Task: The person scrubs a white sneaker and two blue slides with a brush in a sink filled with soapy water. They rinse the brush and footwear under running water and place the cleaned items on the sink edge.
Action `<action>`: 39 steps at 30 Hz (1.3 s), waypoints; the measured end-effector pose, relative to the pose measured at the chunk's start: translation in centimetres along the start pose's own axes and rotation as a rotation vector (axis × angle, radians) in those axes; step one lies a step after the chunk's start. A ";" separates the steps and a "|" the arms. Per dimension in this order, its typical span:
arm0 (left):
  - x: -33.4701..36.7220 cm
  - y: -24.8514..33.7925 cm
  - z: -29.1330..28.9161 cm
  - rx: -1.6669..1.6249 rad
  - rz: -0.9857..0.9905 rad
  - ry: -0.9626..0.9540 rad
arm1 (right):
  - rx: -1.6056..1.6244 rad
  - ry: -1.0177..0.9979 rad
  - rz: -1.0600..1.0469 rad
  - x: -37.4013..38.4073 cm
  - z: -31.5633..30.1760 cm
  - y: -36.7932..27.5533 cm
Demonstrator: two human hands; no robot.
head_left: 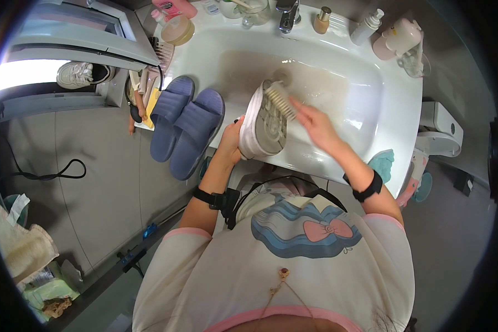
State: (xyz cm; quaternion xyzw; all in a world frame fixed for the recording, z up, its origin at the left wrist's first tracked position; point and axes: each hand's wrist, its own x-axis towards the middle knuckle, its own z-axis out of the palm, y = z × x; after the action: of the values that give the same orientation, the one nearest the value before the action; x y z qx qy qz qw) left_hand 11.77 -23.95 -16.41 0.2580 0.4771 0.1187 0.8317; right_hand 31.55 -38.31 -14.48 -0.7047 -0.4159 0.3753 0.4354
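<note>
White shoe [262, 126], sole showing; pale brush [281, 102] (blurred) seemingly against it.

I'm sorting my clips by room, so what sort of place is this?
Probably a bathroom: there's a white sink with a tap, and a pump bottle on its back edge.

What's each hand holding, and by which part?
Left hand: a white shoe, by its left side toward the end nearest the body; full finger placement hidden. Right hand: a scrub brush, by the end away from the shoe; exact grip blurred.
</note>
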 end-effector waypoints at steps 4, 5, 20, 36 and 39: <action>-0.7 -0.2 -0.3 -0.091 -0.107 -0.096 | -0.226 -0.092 0.053 0.0 0.6 -2.1; -0.8 -0.1 -0.5 -0.096 -0.129 -0.105 | -0.249 -0.075 0.049 1.1 1.0 -0.7; -1.4 0.5 -0.3 -0.055 -0.149 -0.122 | -0.084 -0.071 0.185 2.3 0.7 4.5; -0.3 -0.3 -1.0 -0.138 -0.227 -0.117 | -0.206 0.015 -0.064 -3.3 1.3 -2.7; -0.3 -0.2 -0.9 -0.128 -0.246 -0.185 | -0.256 -0.036 -0.271 -6.5 1.1 -7.9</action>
State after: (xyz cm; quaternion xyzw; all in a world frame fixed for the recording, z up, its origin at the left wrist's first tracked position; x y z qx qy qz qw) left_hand 10.84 -23.93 -16.71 0.1540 0.4178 0.0219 0.8951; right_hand 26.09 -41.74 -6.45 -0.6852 -0.5590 0.2697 0.3812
